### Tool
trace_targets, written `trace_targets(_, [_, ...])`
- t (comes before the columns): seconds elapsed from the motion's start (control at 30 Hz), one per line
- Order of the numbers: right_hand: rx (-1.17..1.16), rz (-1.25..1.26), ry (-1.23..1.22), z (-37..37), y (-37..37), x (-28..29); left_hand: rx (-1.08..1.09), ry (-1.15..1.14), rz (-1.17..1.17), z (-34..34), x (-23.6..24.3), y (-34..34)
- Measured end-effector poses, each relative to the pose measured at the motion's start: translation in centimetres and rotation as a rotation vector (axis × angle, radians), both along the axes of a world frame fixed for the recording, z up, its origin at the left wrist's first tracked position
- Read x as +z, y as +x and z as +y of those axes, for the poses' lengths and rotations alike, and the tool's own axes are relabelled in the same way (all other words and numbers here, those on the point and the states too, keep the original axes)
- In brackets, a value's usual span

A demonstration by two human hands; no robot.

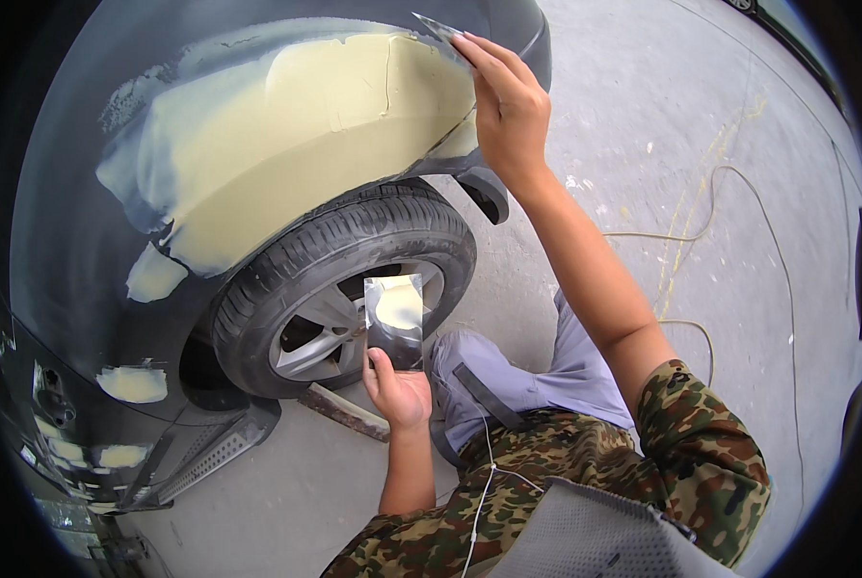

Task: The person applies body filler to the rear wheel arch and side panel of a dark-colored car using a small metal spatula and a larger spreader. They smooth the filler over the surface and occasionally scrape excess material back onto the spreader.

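Note:
My left hand point(398, 393) grips a shiny rectangular metal plate point(392, 349) in front of the wheel, its thumb along one edge. A dollop of pale yellow putty point(400, 304) lies on the plate's upper half. High up at the right, my right hand point(510, 114) pinches a thin metal putty spreader point(435, 26), its tip by the upper edge of a coated car body panel. Pale yellow filler point(248, 144) covers much of that dark grey panel point(74, 231) above the wheel arch. A vertical ridge shows in the filler, close to the spreader.
Below the panel is a tyre point(286, 275) on a silver spoked rim. Smaller filler patches point(132, 383) mark the bodywork at lower left. A worn strip point(344, 409) lies on the floor beside the wheel. A thin hose point(782, 250) curves across the grey floor at right.

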State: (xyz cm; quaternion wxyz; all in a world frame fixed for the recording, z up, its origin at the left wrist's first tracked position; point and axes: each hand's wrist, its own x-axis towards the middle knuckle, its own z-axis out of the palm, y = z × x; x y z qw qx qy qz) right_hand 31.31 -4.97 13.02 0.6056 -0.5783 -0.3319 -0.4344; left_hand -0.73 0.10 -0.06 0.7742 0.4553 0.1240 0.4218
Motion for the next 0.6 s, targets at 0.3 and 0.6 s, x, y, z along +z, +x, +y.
trace_targets(0.3, [-0.076, -0.029, -0.070, 4.5, -6.7, -4.2, 0.016, -0.045, 0.009, -0.2, -0.9, -0.3])
trace_targets(0.6, [-0.109, 0.018, -0.023, 0.3, -4.8, -3.4, 0.003, -0.036, 0.022, 0.0, -0.5, -0.2])
